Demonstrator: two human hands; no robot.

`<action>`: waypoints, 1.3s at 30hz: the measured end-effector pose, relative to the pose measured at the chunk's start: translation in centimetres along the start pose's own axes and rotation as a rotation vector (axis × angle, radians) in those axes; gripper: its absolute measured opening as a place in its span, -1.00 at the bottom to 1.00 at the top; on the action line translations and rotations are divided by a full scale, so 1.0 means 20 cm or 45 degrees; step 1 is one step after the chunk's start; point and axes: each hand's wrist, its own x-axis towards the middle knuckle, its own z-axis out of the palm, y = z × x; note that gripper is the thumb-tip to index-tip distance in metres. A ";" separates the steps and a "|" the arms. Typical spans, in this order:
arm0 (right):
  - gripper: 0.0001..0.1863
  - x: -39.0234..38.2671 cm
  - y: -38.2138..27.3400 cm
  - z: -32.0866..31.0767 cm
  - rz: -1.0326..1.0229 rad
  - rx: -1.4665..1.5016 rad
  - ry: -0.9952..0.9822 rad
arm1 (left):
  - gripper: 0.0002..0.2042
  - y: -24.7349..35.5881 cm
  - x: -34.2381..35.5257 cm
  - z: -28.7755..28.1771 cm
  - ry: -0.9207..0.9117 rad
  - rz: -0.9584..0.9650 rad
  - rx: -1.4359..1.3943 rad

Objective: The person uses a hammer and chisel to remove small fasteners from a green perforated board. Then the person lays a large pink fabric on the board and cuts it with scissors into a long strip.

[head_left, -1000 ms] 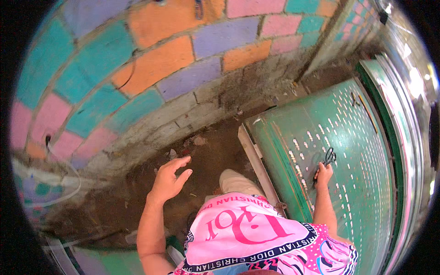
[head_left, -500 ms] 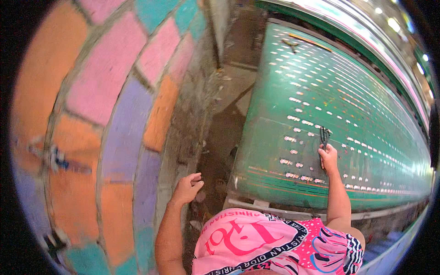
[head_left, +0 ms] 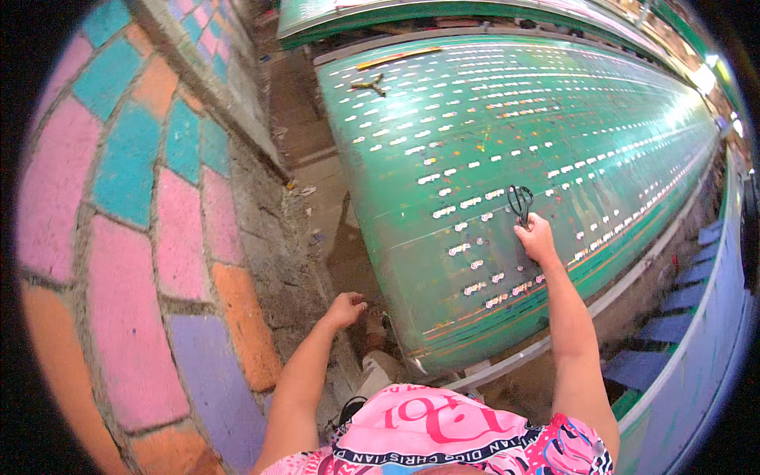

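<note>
Right hand [head_left: 538, 240] has advanced along the green panel [head_left: 602, 134], gripping scissors [head_left: 520, 202]; left hand [head_left: 345, 309] loose.

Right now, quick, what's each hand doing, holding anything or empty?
Left hand: empty, fingers loosely curled, hanging beside the painted wall.
Right hand: closed on black scissors, resting on the green surface.

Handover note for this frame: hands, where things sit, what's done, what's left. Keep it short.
Right hand: closed on black scissors, held against the long green fabric sheet dotted with small white marks.
Left hand: free, fingers loosely curled, hanging over the dirt strip beside the painted block wall.
Another small tool lies near the sheet's far end.
Done: no cut visible in the sheet.
Left: cannot tell from this view; a cut at the scissors seems likely.
</note>
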 end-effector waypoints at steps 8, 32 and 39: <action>-0.81 -0.39 -0.12 0.24 0.323 0.312 0.504 | -0.60 0.01 0.56 -0.02 -0.155 0.164 0.533; -0.73 -0.40 -0.56 0.55 1.017 0.462 1.118 | -0.61 -0.09 1.89 -1.11 -0.489 0.300 0.137; -0.76 0.06 -0.89 0.98 0.975 0.568 0.925 | -0.60 0.26 2.16 -1.92 -0.106 0.006 0.361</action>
